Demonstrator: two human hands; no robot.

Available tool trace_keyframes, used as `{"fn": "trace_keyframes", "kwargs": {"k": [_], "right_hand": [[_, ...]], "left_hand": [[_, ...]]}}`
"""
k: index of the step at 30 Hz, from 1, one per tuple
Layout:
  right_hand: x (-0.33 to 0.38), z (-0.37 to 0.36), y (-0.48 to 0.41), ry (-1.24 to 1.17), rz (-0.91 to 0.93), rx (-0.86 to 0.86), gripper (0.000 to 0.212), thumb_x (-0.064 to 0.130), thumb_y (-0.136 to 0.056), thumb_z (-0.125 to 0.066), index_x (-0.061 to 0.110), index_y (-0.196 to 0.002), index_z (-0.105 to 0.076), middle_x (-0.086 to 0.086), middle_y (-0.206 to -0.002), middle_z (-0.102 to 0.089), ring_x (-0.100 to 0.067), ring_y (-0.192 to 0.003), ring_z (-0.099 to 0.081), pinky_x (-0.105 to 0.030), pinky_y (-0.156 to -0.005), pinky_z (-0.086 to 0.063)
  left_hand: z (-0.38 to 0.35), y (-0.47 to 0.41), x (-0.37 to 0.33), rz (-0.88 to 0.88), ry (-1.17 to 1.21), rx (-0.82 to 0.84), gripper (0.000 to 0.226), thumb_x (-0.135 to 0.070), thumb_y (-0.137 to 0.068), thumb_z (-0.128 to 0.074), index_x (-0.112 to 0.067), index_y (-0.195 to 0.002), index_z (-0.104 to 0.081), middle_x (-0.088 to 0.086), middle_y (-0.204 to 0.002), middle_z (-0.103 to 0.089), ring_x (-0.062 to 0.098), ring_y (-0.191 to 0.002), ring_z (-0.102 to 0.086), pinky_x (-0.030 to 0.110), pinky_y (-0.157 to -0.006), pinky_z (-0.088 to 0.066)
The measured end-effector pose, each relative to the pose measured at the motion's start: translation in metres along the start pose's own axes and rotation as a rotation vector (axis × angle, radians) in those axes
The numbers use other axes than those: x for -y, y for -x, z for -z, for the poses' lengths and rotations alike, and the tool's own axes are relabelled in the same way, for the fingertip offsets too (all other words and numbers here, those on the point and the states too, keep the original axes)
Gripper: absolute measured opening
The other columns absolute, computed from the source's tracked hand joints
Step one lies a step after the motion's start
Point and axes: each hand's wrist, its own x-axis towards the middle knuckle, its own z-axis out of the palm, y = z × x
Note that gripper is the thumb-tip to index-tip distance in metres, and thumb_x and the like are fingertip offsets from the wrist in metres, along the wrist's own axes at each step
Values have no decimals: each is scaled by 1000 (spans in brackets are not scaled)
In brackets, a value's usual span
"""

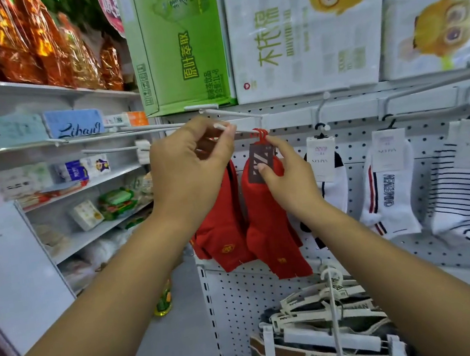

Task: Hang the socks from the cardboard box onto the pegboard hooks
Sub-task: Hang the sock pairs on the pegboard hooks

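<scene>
Since the socks are to be shown in rows facing the aisle, the pegboard (237, 301) is fitted with long white hooks (121, 131), while a green carton (182, 45) and white packs (299, 36) are stacked on the ledge above it. To the right, white socks (386, 189) and striped socks (466, 188) are seen hanging from other hooks, so that part of the row is judged to be filled. Nearer the middle, a pair of red socks (266, 227) is held up against the board, and a second red pair (222, 229) is seen just beside it, its top hidden by the left hand (191, 171), so what carries it cannot be told. The cardboard box named in the task is not made out. The left hand is closed in a pinch on the free end of the middle hook (243, 131), apparently so that the thin rod is steadied while it is loaded. The right hand (290, 177) is closed on the dark label card (259, 160), thumb on its face and forefinger at its upper edge, a grip by which the pair is kept flat and steered without the fabric being crushed. The small red hanger (260, 134) atop the card is seen at the rod, near its tip; whether it is fully seated cannot be told, and a slide toward the board is judged to be the step in hand.
</scene>
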Motion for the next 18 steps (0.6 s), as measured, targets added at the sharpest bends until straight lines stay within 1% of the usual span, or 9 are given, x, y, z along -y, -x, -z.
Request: {"fn": "trace_keyframes", "kwargs": {"k": [2,5,7,9,11,12,14,16,18], "right_hand": [[-2,1,-2,32,7,17,55,15,-94,-64,27,-146,-50,8,-128,-67,-7,-111,-63,-23,-101,-49],[-1,2,-5,103,10,16,57,17,-94,-64,27,-148,-48,5,-120,-71,-7,-94,-66,-24,-91,-53],[1,4,-4,149,3,32,59,20,-95,-63,26,-151,-44,1,-120,-71,-13,-98,-67,-24,-89,-51],[3,7,0,200,-15,60,66,24,-96,-61,27,-157,-34,-3,-111,-72,-20,-97,-67,-25,-78,-47],[7,12,9,242,-51,93,78,30,-97,-61,25,-162,-17,-7,-104,-70,-21,-90,-63,-27,-72,-41],[10,15,15,256,-78,109,84,33,-97,-62,23,-163,-9,-10,-109,-69,-23,-93,-63,-27,-74,-41],[20,27,34,249,-148,152,88,38,-98,-61,19,-162,-4,-12,-130,-64,-28,-115,-61,-30,-86,-44],[33,43,61,235,-187,207,80,40,-99,-59,17,-160,-13,-11,-143,-55,-29,-128,-56,-30,-92,-42],[49,61,96,238,-196,255,70,40,-100,-58,18,-157,-24,-6,-149,-50,-26,-130,-55,-36,-96,-46]], "left_hand": [[-2,2,0,27,-1,-17,8,-28,-95,-71,-22,-92,-75,-9,-72,-73,11,-68,-72,37,-64,-59],[-3,6,-3,72,17,-20,10,-32,-95,-71,-26,-86,-72,-5,-70,-72,15,-68,-71,41,-64,-59],[-1,5,-7,91,4,-15,12,-35,-95,-71,-31,-83,-70,-6,-69,-71,11,-66,-69,39,-64,-59],[3,4,-9,103,-37,21,10,-37,-95,-69,-29,-89,-72,-10,-73,-72,5,-69,-67,36,-68,-58],[9,8,-10,123,-49,81,13,-34,-95,-67,-26,-102,-75,-13,-85,-74,0,-79,-69,35,-78,-59],[12,11,-9,132,-62,111,17,-32,-95,-67,-25,-108,-75,-14,-93,-75,-1,-87,-69,35,-84,-59],[23,24,-10,134,-141,178,26,-32,-94,-68,-24,-118,-72,-14,-110,-75,0,-103,-68,33,-95,-56],[37,42,-9,142,-200,243,33,-31,-93,-70,-23,-125,-70,-11,-121,-72,4,-113,-64,23,-101,-49],[51,64,-10,154,-217,311,37,-30,-94,-71,-21,-130,-68,-7,-129,-69,7,-121,-59,18,-101,-40]]}}
